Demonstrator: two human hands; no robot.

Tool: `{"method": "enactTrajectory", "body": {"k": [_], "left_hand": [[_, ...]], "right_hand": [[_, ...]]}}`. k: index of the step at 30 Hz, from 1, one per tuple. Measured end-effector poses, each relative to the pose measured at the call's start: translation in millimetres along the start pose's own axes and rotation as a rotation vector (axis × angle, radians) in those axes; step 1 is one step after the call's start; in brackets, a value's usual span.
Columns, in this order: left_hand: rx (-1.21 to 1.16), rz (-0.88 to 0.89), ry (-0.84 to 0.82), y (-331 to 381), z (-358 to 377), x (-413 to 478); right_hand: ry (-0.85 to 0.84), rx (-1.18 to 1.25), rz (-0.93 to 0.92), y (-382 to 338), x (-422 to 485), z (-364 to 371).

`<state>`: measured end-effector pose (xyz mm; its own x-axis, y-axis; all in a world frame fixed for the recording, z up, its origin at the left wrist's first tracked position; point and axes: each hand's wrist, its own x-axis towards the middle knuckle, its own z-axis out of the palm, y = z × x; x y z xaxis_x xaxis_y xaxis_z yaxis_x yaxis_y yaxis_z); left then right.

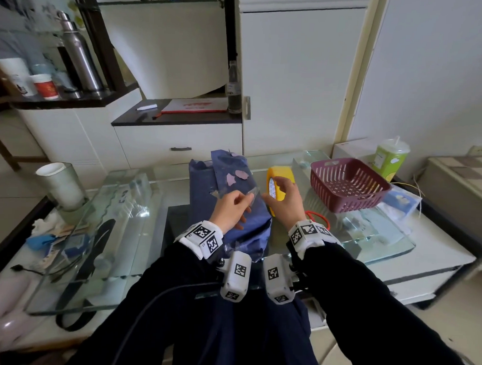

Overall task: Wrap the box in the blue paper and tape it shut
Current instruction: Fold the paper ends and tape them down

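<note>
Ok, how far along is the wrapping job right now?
Done: the blue paper is folded over the box, hiding it. In hand: the left hand pinches a clear tape strip drawn from the yellow tape roll, which the right hand grips. Left: the strip is not stuck down yet, and the paper's far end stands up loose, unfolded.

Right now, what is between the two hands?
A strip of clear tape, seen in the head view. The left hand pinches one end; it runs toward the yellow tape roll that the right hand holds, above the blue-wrapped box.
</note>
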<state>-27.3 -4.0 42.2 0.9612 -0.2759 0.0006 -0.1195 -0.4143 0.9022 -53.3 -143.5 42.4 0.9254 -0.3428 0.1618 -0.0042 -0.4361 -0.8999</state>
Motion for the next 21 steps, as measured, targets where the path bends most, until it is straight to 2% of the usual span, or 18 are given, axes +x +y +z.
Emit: {"method": "enactTrajectory", "body": {"k": [5,10,17,21], "left_hand": [[0.001,0.002,-0.01,-4.2,0.7,9.3],[0.018,-0.024,-0.055,-13.9,-3.6,13.8],[-0.077,0.011,-0.102,-24.8,-16.7,12.8],[-0.028,-0.003,-0.086,-31.4,-30.3,13.1]], "right_hand": [[-0.074,0.131,0.019,1.2,9.6,10.5],[-0.164,0.156,0.04,7.6,16.4,18.8],[-0.098,0.191,0.126,14.9,25.4,30.2],[-0.173,0.224,0.198,13.4,28.0,31.4]]}}
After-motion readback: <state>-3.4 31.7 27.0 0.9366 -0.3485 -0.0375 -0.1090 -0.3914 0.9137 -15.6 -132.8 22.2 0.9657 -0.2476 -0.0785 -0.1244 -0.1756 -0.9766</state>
